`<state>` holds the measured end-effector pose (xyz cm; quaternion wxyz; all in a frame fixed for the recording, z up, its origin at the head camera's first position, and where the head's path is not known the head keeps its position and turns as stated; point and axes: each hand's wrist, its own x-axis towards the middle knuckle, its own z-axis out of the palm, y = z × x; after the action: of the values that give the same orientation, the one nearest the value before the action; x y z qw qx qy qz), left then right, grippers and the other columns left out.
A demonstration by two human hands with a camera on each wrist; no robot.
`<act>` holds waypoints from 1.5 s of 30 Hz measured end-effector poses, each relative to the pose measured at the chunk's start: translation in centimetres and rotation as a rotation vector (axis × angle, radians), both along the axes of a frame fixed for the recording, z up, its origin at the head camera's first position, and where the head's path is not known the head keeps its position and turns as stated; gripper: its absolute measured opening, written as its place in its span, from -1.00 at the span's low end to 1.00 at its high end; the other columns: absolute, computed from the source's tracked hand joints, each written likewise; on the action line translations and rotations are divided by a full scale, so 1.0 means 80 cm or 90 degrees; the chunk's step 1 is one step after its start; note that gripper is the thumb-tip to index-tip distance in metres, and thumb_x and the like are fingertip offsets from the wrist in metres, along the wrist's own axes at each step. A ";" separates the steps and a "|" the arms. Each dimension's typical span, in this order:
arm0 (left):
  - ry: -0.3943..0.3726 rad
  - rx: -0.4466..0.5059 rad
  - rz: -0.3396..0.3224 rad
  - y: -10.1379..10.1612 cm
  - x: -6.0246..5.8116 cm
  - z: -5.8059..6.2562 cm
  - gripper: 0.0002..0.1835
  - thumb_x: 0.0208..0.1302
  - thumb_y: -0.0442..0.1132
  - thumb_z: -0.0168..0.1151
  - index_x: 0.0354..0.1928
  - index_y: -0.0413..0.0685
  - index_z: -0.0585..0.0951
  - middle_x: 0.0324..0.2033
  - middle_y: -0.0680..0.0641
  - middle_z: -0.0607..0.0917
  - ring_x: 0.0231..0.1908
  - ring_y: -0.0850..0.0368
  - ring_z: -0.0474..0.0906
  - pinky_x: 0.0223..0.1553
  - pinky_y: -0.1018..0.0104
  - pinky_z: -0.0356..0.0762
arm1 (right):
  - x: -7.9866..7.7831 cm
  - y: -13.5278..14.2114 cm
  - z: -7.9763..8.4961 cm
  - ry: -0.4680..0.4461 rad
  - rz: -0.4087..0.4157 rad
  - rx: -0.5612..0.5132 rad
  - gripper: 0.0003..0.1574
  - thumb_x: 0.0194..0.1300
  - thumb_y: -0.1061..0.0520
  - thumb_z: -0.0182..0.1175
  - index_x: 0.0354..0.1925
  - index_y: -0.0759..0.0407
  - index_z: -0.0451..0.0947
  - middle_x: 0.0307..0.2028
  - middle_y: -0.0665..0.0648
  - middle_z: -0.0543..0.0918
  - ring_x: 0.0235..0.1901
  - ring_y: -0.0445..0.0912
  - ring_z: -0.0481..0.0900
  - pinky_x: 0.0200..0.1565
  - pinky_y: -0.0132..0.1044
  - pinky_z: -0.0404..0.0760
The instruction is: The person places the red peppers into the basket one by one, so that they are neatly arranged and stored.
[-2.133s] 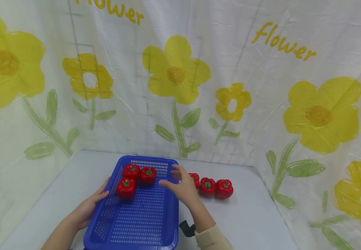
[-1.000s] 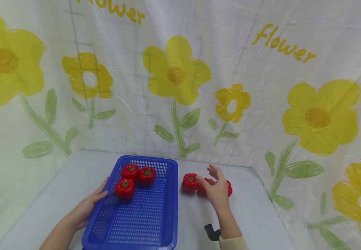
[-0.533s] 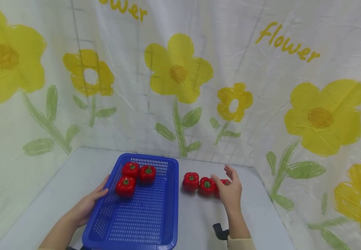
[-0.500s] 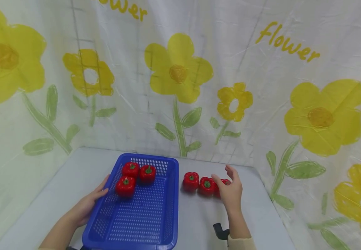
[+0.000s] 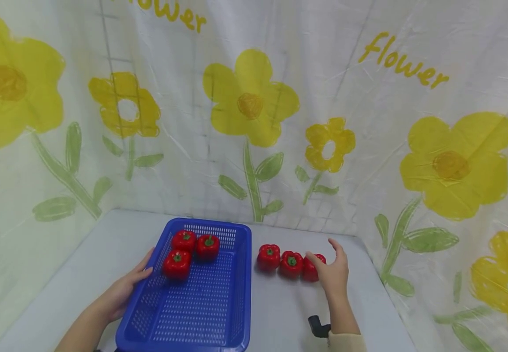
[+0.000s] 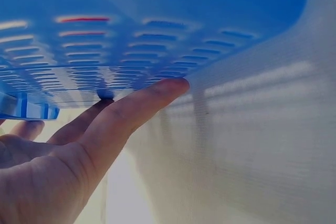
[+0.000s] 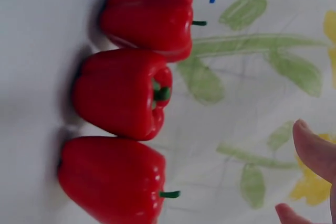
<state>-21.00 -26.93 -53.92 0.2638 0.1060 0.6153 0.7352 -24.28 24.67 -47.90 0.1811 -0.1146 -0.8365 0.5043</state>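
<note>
A blue plastic basket [image 5: 196,313] with slotted walls lies in front of me, with three red bell peppers at its far left: a back-left pepper [image 5: 184,241], a back-right pepper [image 5: 208,247] and a nearer pepper [image 5: 177,264]. My left hand [image 5: 123,291] holds the basket's left side, thumb at the rim; the left wrist view has its fingers [image 6: 142,103] against the slotted plastic. Three more bell peppers stand in a row right of the basket: left [image 5: 269,257], middle [image 5: 291,264], right [image 5: 313,268]. Beside the rightmost, my right hand [image 5: 335,274] hovers, thumb and fingers spread around nothing.
Everything stands on a white table [image 5: 280,318]. A white curtain [image 5: 183,161] printed with yellow flowers hangs behind it and along its sides. A black mount [image 5: 319,326] sticks out from my right wrist.
My right hand has moved from above the basket's right rim, across the row, to the rightmost pepper's right side. The left hand, basket and peppers have stayed in place.
</note>
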 end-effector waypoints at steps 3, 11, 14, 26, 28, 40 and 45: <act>-0.004 -0.001 0.000 -0.001 0.002 -0.001 -0.34 0.65 0.06 -0.45 0.50 0.54 -0.56 0.52 -0.32 -0.59 0.48 -0.59 -0.21 0.24 -0.37 0.40 | -0.002 0.005 -0.007 -0.020 0.000 -0.006 0.01 0.24 0.00 0.44 0.51 0.08 0.18 0.50 0.28 0.20 0.50 0.25 0.08 0.33 0.32 0.35; 0.001 -0.015 0.011 -0.003 0.003 0.001 -0.34 0.65 0.06 -0.45 0.51 0.54 -0.55 0.52 -0.33 -0.57 0.48 -0.60 -0.15 0.22 -0.38 0.41 | -0.012 0.015 -0.024 -0.079 0.013 -0.007 0.14 0.24 0.06 0.44 0.57 0.14 0.02 0.53 0.38 0.10 0.52 0.33 0.02 0.35 0.36 0.28; 0.002 -0.014 0.009 -0.002 0.003 0.001 -0.34 0.65 0.06 -0.45 0.51 0.55 -0.55 0.52 -0.32 -0.57 0.48 -0.60 -0.16 0.23 -0.38 0.41 | -0.016 0.020 -0.031 -0.098 0.019 -0.014 0.16 0.23 0.07 0.44 0.58 0.16 0.00 0.53 0.41 0.10 0.50 0.37 0.03 0.36 0.36 0.26; 0.003 0.005 -0.009 -0.001 0.003 -0.001 -0.36 0.65 0.06 -0.47 0.50 0.60 -0.53 0.53 -0.29 -0.57 0.50 -0.56 -0.16 0.27 -0.36 0.37 | -0.025 0.037 -0.058 -0.163 0.055 -0.101 0.23 0.22 0.08 0.45 0.60 0.15 -0.08 0.51 0.49 0.07 0.47 0.41 0.06 0.34 0.27 0.35; 0.003 0.007 -0.010 -0.001 0.003 0.000 -0.36 0.65 0.06 -0.46 0.51 0.60 -0.53 0.53 -0.29 -0.57 0.50 -0.55 -0.13 0.26 -0.37 0.38 | -0.026 0.038 -0.060 -0.166 0.060 -0.097 0.21 0.21 0.12 0.44 0.60 0.16 -0.06 0.50 0.49 0.09 0.47 0.42 0.07 0.35 0.28 0.33; -0.007 0.008 0.001 0.000 0.002 -0.001 -0.35 0.65 0.07 -0.45 0.50 0.64 -0.51 0.55 -0.28 -0.54 0.50 -0.51 -0.05 0.27 -0.36 0.39 | -0.031 0.037 -0.060 -0.189 0.060 -0.077 0.11 0.24 0.26 0.38 0.58 0.19 0.01 0.49 0.52 0.10 0.47 0.44 0.05 0.35 0.28 0.31; -0.004 0.006 0.004 0.000 0.002 0.000 -0.35 0.65 0.07 -0.45 0.50 0.63 -0.51 0.54 -0.28 -0.56 0.49 -0.56 -0.13 0.25 -0.37 0.39 | -0.029 0.038 -0.060 -0.197 0.051 -0.075 0.09 0.24 0.25 0.38 0.57 0.20 0.03 0.48 0.52 0.11 0.46 0.45 0.07 0.33 0.27 0.35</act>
<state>-20.87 -26.95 -53.89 0.2628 0.1027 0.6112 0.7395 -26.60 27.68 -52.67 0.0230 -0.1675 -0.8275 0.5355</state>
